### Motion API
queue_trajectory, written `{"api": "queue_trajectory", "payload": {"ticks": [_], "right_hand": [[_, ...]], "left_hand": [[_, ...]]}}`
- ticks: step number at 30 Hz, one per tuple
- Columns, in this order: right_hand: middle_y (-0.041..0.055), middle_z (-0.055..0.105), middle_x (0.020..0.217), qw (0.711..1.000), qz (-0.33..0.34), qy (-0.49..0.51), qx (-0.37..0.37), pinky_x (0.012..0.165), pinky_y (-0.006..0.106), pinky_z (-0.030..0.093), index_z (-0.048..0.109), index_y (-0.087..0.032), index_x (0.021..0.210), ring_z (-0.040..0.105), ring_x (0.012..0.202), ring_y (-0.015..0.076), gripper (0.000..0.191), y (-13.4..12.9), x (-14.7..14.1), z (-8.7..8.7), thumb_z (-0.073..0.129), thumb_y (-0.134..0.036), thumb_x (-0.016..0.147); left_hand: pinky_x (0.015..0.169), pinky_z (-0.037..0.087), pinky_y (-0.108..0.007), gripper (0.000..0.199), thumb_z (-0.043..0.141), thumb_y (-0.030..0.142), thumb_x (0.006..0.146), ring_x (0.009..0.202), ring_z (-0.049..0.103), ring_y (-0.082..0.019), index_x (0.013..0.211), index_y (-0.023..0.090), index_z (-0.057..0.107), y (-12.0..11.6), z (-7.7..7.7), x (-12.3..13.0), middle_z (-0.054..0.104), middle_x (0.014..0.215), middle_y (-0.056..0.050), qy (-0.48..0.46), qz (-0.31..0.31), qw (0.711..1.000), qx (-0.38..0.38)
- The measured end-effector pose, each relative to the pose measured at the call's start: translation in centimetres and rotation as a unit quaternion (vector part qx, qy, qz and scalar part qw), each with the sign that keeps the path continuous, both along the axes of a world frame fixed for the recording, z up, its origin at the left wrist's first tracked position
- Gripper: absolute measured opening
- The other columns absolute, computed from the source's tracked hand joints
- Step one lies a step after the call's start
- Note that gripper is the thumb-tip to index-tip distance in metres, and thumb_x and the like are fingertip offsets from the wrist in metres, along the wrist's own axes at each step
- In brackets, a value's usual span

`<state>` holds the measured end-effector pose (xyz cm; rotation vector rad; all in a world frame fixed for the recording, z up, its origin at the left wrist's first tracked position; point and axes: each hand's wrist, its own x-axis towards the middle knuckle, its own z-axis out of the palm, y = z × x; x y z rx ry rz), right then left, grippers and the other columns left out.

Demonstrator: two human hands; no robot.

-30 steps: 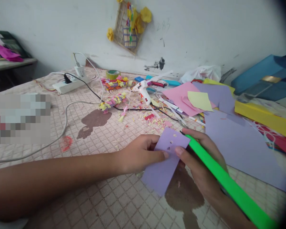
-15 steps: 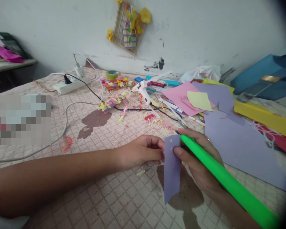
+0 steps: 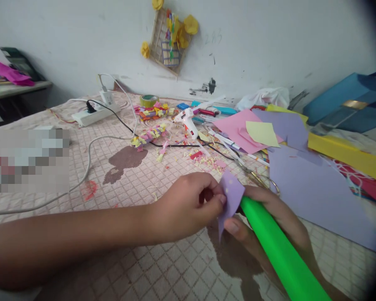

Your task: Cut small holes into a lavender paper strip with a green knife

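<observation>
Below a marked white wall, a checked cloth covers the table, stained under the hands — its near part open, its far side crowded with paper and a glue gun. Centrally, the left hand pinches a purple strip; the right hand's fingers grasp a green-handled tool — scissors lie just beyond.

A small, curved purple paper strip with punched holes stands tilted, pinched above the patterned tablecloth.

Yellow-flowered hanging on wall; black plug in white power strip; blue bag at right.
</observation>
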<state>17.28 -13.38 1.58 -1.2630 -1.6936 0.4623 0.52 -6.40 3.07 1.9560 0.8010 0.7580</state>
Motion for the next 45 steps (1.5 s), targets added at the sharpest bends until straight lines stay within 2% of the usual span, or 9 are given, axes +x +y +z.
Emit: {"api": "queue_trajectory", "payload": {"ticks": [4, 9, 14, 23, 32, 35, 39, 42, 45], "right_hand": [[-0.0031, 0.069, 0.091, 0.997, -0.059, 0.008, 0.044, 0.066, 0.020, 0.056, 0.061, -0.032, 0.105, 0.066, 0.076, 0.0150, 0.031, -0.1, -0.4, 0.0, 0.067, -0.023, 0.077], [0.0020, 0.068, 0.091, 0.991, -0.094, 0.095, 0.026, 0.068, 0.030, 0.056, 0.065, -0.030, 0.099, 0.063, 0.079, 0.0204, 0.022, -0.2, -0.7, -0.3, 0.067, -0.026, 0.078], [0.0048, 0.067, 0.088, 0.986, -0.048, 0.158, -0.023, 0.058, 0.034, 0.056, 0.062, -0.032, 0.105, 0.062, 0.068, 0.0214, 0.026, -0.3, -0.5, -0.5, 0.064, -0.027, 0.080], [-0.0010, 0.060, 0.063, 0.983, -0.021, 0.182, -0.016, 0.039, 0.024, 0.046, 0.062, -0.033, 0.104, 0.051, 0.047, 0.0147, 0.025, -0.1, -0.5, -0.6, 0.061, -0.023, 0.081], [0.0053, 0.066, 0.086, 0.970, -0.074, 0.226, -0.044, 0.057, 0.034, 0.053, 0.061, -0.028, 0.097, 0.064, 0.075, 0.0240, 0.020, 0.6, -0.2, -0.2, 0.062, -0.026, 0.077], [0.0055, 0.066, 0.085, 0.960, -0.045, 0.270, -0.068, 0.054, 0.033, 0.051, 0.060, -0.028, 0.097, 0.063, 0.072, 0.0236, 0.021, 0.9, -0.3, -0.3, 0.061, -0.028, 0.076], [0.0019, 0.062, 0.078, 0.907, -0.092, 0.397, -0.108, 0.056, 0.033, 0.051, 0.060, -0.027, 0.091, 0.059, 0.067, 0.0198, 0.028, 1.4, -0.5, 0.4, 0.070, -0.028, 0.064], [0.0011, 0.062, 0.078, 0.884, -0.114, 0.433, -0.131, 0.058, 0.029, 0.050, 0.060, -0.026, 0.087, 0.058, 0.071, 0.0180, 0.032, 1.8, -0.5, 1.0, 0.073, -0.027, 0.058], [0.0017, 0.064, 0.081, 0.885, -0.106, 0.431, -0.139, 0.054, 0.026, 0.048, 0.059, -0.027, 0.088, 0.058, 0.072, 0.0179, 0.031, 2.0, -0.4, 1.1, 0.072, -0.028, 0.060]], "left_hand": [[0.057, 0.040, -0.021, 0.012, 0.054, 0.021, 0.083, 0.061, 0.050, -0.008, 0.073, 0.015, 0.056, -0.3, 0.2, 0.0, 0.056, 0.067, 0.001, -0.011, 0.002, 0.994, 0.108], [0.063, 0.040, -0.024, 0.010, 0.053, 0.018, 0.083, 0.064, 0.051, -0.010, 0.074, 0.015, 0.055, -0.8, 0.5, 0.0, 0.057, 0.068, 0.001, -0.004, 0.015, 0.988, 0.157], [0.057, 0.038, -0.022, 0.012, 0.052, 0.017, 0.082, 0.059, 0.047, -0.008, 0.070, 0.016, 0.053, -1.4, 1.0, 0.2, 0.054, 0.064, 0.003, -0.005, 0.009, 0.994, 0.110], [0.050, 0.036, -0.018, 0.015, 0.049, 0.019, 0.081, 0.055, 0.043, -0.007, 0.067, 0.016, 0.050, -1.8, 1.3, 0.2, 0.049, 0.060, 0.004, -0.019, -0.011, 1.000, -0.001], [0.053, 0.037, -0.020, 0.015, 0.048, 0.021, 0.081, 0.057, 0.044, -0.008, 0.067, 0.016, 0.049, -1.7, 1.4, -0.3, 0.049, 0.061, 0.003, -0.050, 0.000, 0.999, -0.019], [0.055, 0.038, -0.022, 0.019, 0.048, 0.028, 0.083, 0.059, 0.044, -0.009, 0.068, 0.016, 0.049, -0.9, 0.8, -0.5, 0.049, 0.063, 0.002, -0.061, 0.035, 0.997, -0.040], [0.053, 0.031, -0.023, 0.030, 0.046, 0.036, 0.084, 0.056, 0.035, -0.009, 0.062, 0.018, 0.039, 1.3, -1.0, -0.4, 0.038, 0.058, 0.005, -0.062, 0.112, 0.990, -0.054], [0.053, 0.031, -0.024, 0.035, 0.043, 0.041, 0.087, 0.056, 0.035, -0.010, 0.061, 0.018, 0.039, 2.5, -2.0, -0.3, 0.038, 0.058, 0.004, -0.028, 0.100, 0.990, -0.094], [0.066, 0.039, -0.026, 0.016, 0.046, 0.031, 0.084, 0.073, 0.047, -0.013, 0.085, 0.016, 0.053, 2.5, -2.1, -0.2, 0.052, 0.077, 0.000, -0.054, 0.045, 0.990, -0.123]]}}
